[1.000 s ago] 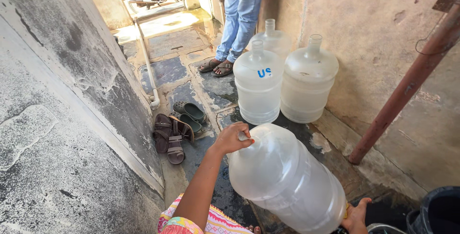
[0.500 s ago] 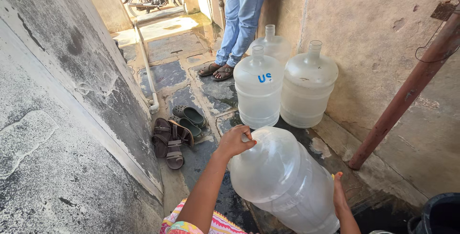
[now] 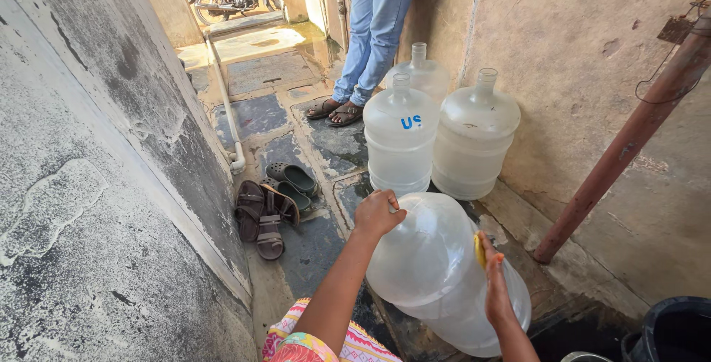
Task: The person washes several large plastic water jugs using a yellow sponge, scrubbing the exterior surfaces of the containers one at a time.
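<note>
Left hand (image 3: 376, 214) clenched around the neck of the tilted water jug (image 3: 437, 273). Right hand (image 3: 495, 288) presses a yellow scrubber (image 3: 480, 251), probably; fingers extended. Washing appears underway, unfinished.

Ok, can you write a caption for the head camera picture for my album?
A left hand grips the neck of a tilted clear water jug while the right hand presses a yellow scrubber against its side.
</note>
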